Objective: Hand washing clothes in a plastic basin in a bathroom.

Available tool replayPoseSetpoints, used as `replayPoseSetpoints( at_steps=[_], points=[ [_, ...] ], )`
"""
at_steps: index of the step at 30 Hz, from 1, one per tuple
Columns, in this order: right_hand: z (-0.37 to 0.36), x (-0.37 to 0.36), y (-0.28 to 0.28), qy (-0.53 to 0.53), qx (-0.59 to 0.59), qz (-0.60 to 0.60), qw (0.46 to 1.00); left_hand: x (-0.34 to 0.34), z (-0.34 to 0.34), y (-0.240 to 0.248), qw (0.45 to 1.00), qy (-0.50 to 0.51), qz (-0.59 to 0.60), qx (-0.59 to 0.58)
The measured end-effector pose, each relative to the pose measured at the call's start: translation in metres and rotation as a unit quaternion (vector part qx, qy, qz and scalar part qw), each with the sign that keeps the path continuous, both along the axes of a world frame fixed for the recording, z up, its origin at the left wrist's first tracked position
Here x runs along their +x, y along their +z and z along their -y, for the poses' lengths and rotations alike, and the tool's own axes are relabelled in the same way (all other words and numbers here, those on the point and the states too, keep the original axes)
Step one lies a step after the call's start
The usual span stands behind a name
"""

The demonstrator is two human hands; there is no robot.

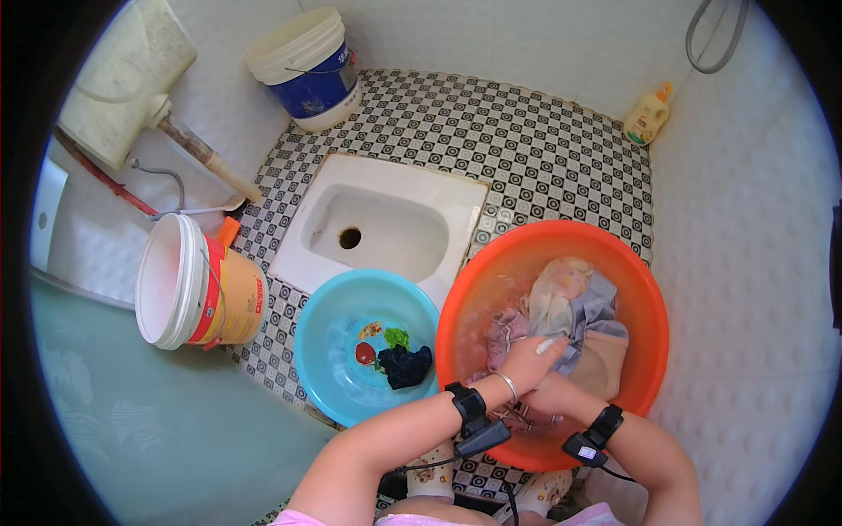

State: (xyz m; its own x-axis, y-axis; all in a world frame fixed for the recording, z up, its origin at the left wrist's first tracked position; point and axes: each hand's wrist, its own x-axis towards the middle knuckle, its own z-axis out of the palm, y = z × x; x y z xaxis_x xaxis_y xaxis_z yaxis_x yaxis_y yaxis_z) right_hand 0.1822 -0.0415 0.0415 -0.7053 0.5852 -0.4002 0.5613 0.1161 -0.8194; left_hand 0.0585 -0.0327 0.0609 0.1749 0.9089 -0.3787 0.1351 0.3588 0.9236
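Low in the orange basin [646, 289], my two hands meet over wet clothes lying in water. My left hand [526, 364], with a silver bangle at its wrist, is closed on a grey-blue garment [594, 302]; a small white patch, perhaps suds, shows by its fingers. My right hand [553, 393] is tucked just below the left, its fingers hidden. A cream cloth [551, 302] lies beyond my hands, a mauve cloth [504, 336] to the left and a beige cloth [601, 364] to the right.
Left of the orange basin stands a blue basin [329, 329] holding a dark cloth [405, 366] and small coloured patches. Behind is a squat toilet [465, 206]. A yellow-red bucket [241, 298], a blue-white bucket [314, 88] and a yellow bottle [647, 118] stand along the walls.
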Motion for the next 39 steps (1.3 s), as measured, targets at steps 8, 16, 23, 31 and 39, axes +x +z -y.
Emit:
replayPoseSetpoints(
  at_steps=[8,16,23,31,39],
  points=[
    [0.015,-0.003,-0.004,0.048,0.022,0.088,0.995,0.007,0.018,-0.032,0.996,0.057,-0.06,0.018],
    [0.018,-0.015,-0.01,0.105,0.03,0.11,0.988,-0.012,0.033,-0.038,0.996,0.053,-0.076,0.005],
    [-0.024,-0.04,0.032,0.06,-0.022,-0.024,0.998,-0.108,0.024,0.054,0.966,0.171,-0.195,0.018],
    [-0.021,-0.015,-0.029,0.198,0.05,0.178,0.963,-0.182,0.072,0.006,0.917,0.107,-0.385,0.002],
    [-0.019,0.04,-0.034,0.242,0.103,0.341,0.903,-0.101,0.031,0.018,0.932,-0.036,-0.316,0.172]
  ],
)
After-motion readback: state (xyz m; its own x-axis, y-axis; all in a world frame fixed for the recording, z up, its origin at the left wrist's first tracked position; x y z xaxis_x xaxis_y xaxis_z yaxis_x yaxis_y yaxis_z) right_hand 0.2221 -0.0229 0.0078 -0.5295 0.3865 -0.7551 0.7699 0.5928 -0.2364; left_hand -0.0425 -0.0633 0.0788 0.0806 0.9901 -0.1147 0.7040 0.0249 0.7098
